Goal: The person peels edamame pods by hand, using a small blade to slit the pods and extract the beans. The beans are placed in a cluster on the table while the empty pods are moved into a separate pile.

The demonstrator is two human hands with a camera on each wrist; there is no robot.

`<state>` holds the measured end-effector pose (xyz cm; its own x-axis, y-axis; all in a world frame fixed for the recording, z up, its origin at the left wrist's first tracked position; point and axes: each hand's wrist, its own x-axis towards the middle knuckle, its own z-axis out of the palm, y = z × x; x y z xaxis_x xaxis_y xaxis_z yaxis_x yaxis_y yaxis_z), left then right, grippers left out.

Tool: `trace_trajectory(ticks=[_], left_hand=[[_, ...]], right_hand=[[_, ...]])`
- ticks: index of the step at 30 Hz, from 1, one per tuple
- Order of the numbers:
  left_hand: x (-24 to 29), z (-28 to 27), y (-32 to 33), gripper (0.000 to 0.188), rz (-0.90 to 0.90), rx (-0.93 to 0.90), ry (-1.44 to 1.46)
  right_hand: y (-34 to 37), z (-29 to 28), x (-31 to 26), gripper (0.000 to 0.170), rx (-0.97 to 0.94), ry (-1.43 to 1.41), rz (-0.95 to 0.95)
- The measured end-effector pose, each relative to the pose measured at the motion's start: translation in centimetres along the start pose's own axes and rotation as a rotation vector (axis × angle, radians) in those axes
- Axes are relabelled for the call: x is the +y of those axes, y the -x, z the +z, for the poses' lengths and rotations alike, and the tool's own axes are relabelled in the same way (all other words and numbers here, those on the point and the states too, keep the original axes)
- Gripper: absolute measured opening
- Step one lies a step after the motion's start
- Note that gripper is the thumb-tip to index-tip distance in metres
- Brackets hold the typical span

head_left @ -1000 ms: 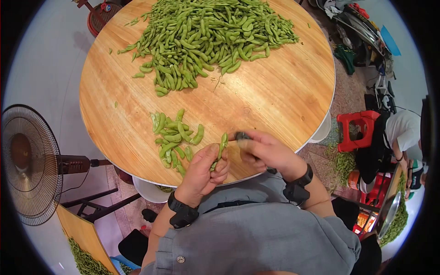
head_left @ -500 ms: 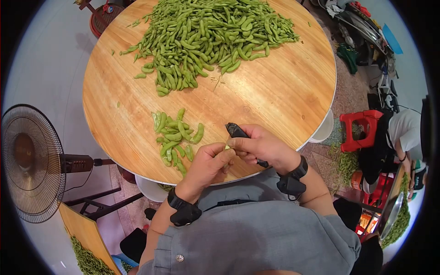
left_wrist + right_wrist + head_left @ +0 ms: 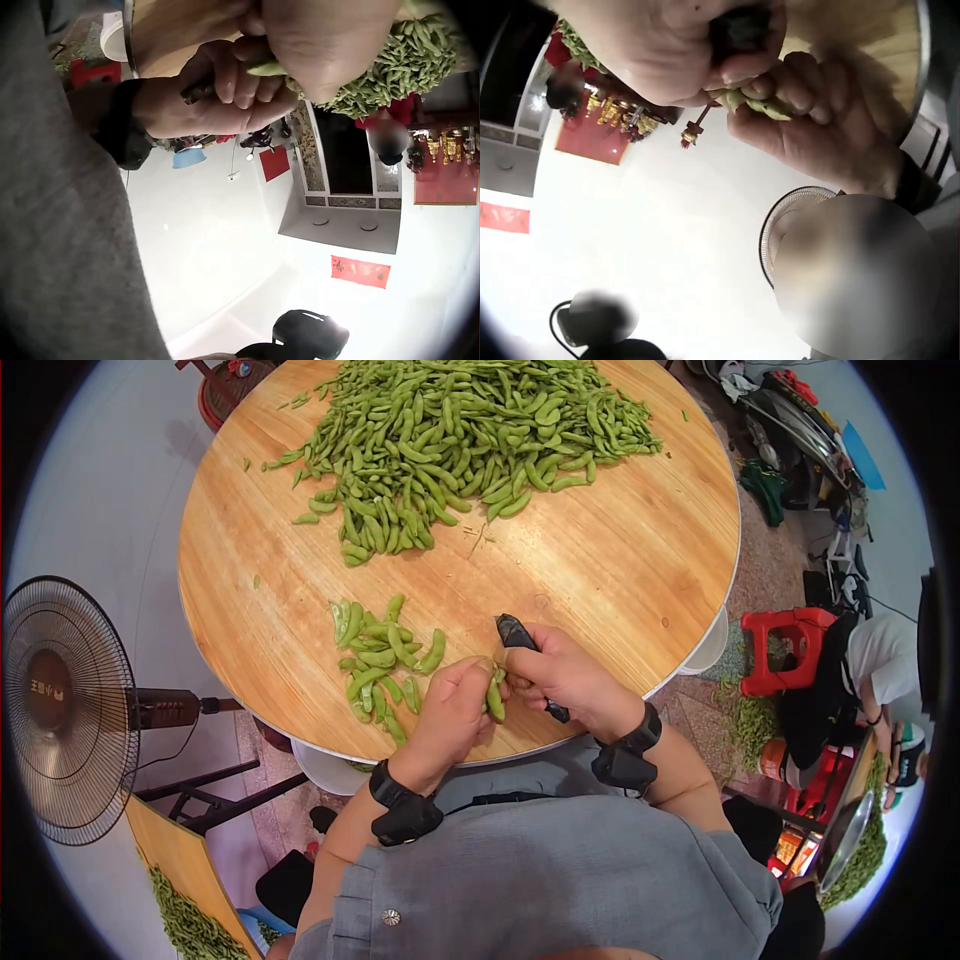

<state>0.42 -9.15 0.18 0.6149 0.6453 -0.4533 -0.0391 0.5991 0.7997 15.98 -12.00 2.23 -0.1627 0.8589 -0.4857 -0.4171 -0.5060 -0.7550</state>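
My left hand (image 3: 458, 705) pinches a green edamame pod (image 3: 495, 702) near the table's front edge. Its upper end meets the fingertips of my right hand (image 3: 575, 675), which grips a short black tool (image 3: 515, 632) across the palm. One end of the tool sticks out past the thumb, and its working part is hidden. In the right wrist view the pod (image 3: 759, 106) lies between both hands' fingertips, below the black tool (image 3: 739, 34). Just left of my left hand lies a small pile of pods (image 3: 375, 658); a large heap of pods (image 3: 450, 450) covers the far side.
The round wooden table (image 3: 620, 570) has a few stray stem bits on it. A standing fan (image 3: 70, 710) is at the left. White buckets (image 3: 325, 768) sit below the edge. On the right are a red stool (image 3: 785, 650) and another person (image 3: 880, 650).
My right hand came in from beside the pod to meet my left fingertips. The pod was upright, then mostly hidden, and now hangs downward from the fingers. The small pile looks unchanged.
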Motion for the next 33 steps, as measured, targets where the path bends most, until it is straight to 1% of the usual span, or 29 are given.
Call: trace_trajectory(ticks=[1, 3, 5, 6, 8, 12, 13, 14, 15, 16, 17, 18, 19, 21, 23, 24, 25, 27, 28, 29, 30, 32, 33], left_hand=[[-0.3, -0.1, -0.1, 0.027, 0.006, 0.007, 0.050], [-0.1, 0.0, -0.1, 0.026, 0.013, 0.013, 0.100], [0.6, 0.4, 0.1, 0.022, -0.072, 0.011, 0.288], [0.6, 0.3, 0.1, 0.022, -0.070, 0.009, 0.288], [0.5, 0.1, 0.0, 0.024, -0.083, -0.100, 0.348], [0.5, 0.2, 0.1, 0.019, -0.070, -0.121, 0.379], [0.4, 0.1, 0.0, 0.016, -0.074, -0.099, 0.344], [0.3, 0.1, 0.1, 0.013, -0.079, -0.076, 0.310], [0.2, 0.1, 0.2, 0.013, -0.078, -0.072, 0.314], [0.2, 0.1, 0.3, 0.013, -0.047, -0.069, 0.247], [0.2, 0.0, 0.4, 0.014, -0.015, -0.063, 0.180], [0.2, -0.2, 0.5, 0.014, -0.009, -0.049, 0.184], [0.3, -0.4, 0.6, 0.016, 0.006, -0.061, 0.141], [0.4, -0.7, 0.9, 0.018, 0.027, -0.069, 0.102], [0.7, -1.0, 1.1, 0.018, 0.062, -0.107, -0.006], [0.9, -0.9, 1.2, 0.018, 0.063, -0.115, -0.004], [1.0, -0.9, 1.3, 0.019, 0.035, -0.099, 0.005], [1.1, -1.0, 1.4, 0.019, 0.006, -0.094, 0.010], [0.9, -1.2, 1.4, 0.020, -0.042, -0.181, 0.228], [0.7, -1.3, 1.5, 0.021, -0.090, -0.264, 0.447], [0.3, -1.2, 1.5, 0.021, -0.093, -0.268, 0.444], [-0.4, -0.8, 1.4, 0.023, -0.159, -0.351, 0.690], [-0.1, -0.7, 1.4, 0.024, -0.141, -0.344, 0.595]], right_hand=[[-0.1, 0.1, 0.0, 0.010, -0.002, 0.001, 0.002], [-0.4, 0.3, -0.1, 0.011, 0.037, 0.085, -0.092], [-0.4, 0.2, -0.4, 0.011, 0.075, 0.077, -0.128], [-0.4, 0.2, -0.5, 0.011, 0.112, 0.070, -0.163], [-0.3, 0.2, -0.3, 0.012, 0.136, 0.041, -0.198], [-0.1, 0.4, 0.4, 0.015, 0.197, -0.047, -0.263], [-0.1, 0.4, 0.4, 0.015, 0.195, -0.045, -0.262], [0.1, 0.3, 0.4, 0.016, 0.210, 0.019, -0.235], [0.3, 0.2, 0.5, 0.016, 0.222, 0.083, -0.207], [0.4, 0.0, 0.3, 0.016, 0.214, 0.086, -0.202], [0.5, -0.3, 0.1, 0.016, 0.184, 0.094, -0.132], [0.5, -0.4, -0.2, 0.017, 0.152, 0.101, -0.063], [0.6, -0.5, -0.4, 0.017, 0.140, 0.106, -0.058], [0.8, -0.4, -0.9, 0.016, 0.052, 0.138, 0.024], [0.5, -0.5, -0.8, 0.015, 0.015, 0.100, 0.035], [0.5, -0.6, -0.7, 0.013, -0.015, 0.057, 0.045], [0.4, -0.7, -0.5, 0.013, -0.005, 0.057, 0.042], [0.3, -0.7, 0.0, 0.012, -0.021, 0.015, -0.013], [0.3, -0.6, 0.2, 0.012, -0.014, 0.012, -0.017], [0.4, -0.6, 0.3, 0.011, -0.050, -0.106, 0.020], [0.4, -0.5, 0.3, 0.011, -0.088, -0.224, 0.057], [0.5, -0.5, 0.5, 0.011, -0.065, -0.246, 0.048], [0.7, -0.5, 0.7, 0.012, -0.045, -0.266, 0.046]])
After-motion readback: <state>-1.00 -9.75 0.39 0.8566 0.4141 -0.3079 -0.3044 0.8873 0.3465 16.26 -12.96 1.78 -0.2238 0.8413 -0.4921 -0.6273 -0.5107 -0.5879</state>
